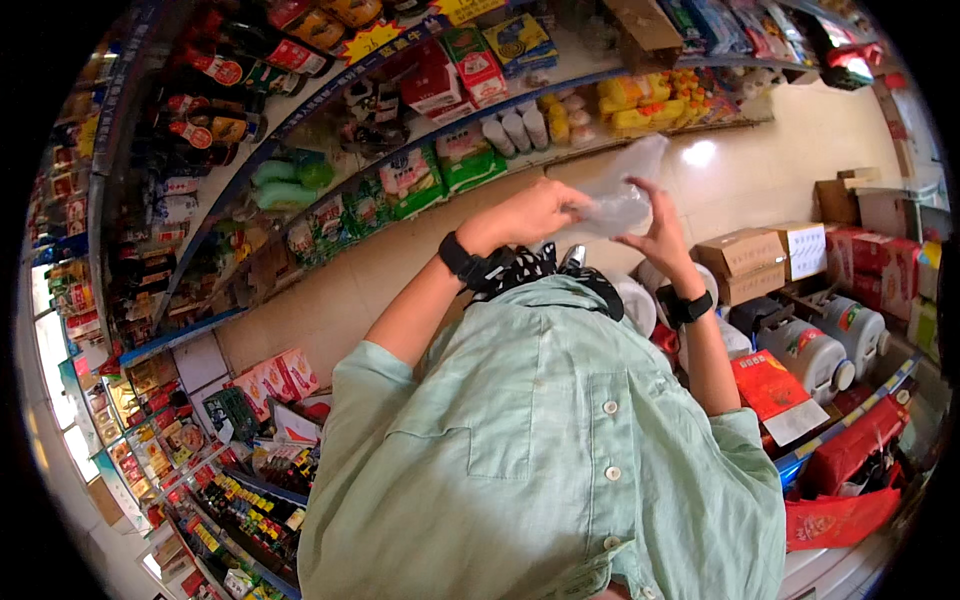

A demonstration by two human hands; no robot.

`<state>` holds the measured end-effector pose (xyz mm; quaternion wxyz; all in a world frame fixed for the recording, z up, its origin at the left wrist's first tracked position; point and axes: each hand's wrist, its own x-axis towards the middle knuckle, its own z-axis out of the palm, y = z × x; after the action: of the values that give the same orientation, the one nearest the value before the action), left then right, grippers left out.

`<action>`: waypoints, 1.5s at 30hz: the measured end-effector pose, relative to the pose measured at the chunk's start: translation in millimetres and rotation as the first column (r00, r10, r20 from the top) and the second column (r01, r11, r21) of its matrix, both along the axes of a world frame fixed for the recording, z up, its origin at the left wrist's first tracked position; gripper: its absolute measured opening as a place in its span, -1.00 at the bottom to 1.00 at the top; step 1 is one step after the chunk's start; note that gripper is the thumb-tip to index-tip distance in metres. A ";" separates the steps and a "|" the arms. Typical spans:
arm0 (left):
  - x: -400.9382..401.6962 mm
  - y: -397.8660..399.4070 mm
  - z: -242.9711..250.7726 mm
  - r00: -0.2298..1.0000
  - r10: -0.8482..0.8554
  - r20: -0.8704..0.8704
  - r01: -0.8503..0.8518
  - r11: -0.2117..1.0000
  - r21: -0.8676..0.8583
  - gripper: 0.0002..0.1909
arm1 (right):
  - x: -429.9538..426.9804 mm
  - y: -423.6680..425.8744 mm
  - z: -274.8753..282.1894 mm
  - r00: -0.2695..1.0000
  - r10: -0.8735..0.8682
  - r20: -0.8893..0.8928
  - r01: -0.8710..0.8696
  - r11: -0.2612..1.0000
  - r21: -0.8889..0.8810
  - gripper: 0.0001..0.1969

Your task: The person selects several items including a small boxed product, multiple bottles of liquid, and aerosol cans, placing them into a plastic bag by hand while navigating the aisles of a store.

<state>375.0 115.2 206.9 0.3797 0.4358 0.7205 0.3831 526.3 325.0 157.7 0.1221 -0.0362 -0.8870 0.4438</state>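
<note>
A clear plastic bag (611, 206) hangs in front of me at waist height, partly blurred. My left hand (536, 210) pinches its near left side between thumb and fingers. On the other side, my right hand (660, 232) has its thumb and index finger spread wide, with the film of the bag between or just behind them. Whether those fingertips touch the film is hard to tell. Both wrists wear black bands. Below the bag show patterned black-and-white cloth (525, 270) and a shiny shoe tip (575, 255).
Shelves (307, 112) with bottles, boxes and green-and-white packs (469, 157) rise ahead and left. At right stand cardboard boxes (742, 262), white plastic jugs (802, 349) and a red bag (840, 517). The tiled floor (742, 180) runs between. Bottles fill a low shelf (255, 517) behind left.
</note>
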 end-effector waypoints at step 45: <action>-70.2 -439.9 -62.8 0.834 0.466 0.297 -0.455 0.884 -0.110 -0.65 | -159.0 -348.4 17.5 0.818 0.484 0.312 -0.247 0.784 -0.569 -0.02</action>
<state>304.8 -324.8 144.2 0.3939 0.1763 0.7406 0.5150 367.3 -23.3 175.2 -0.1873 0.0110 -0.7323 0.6547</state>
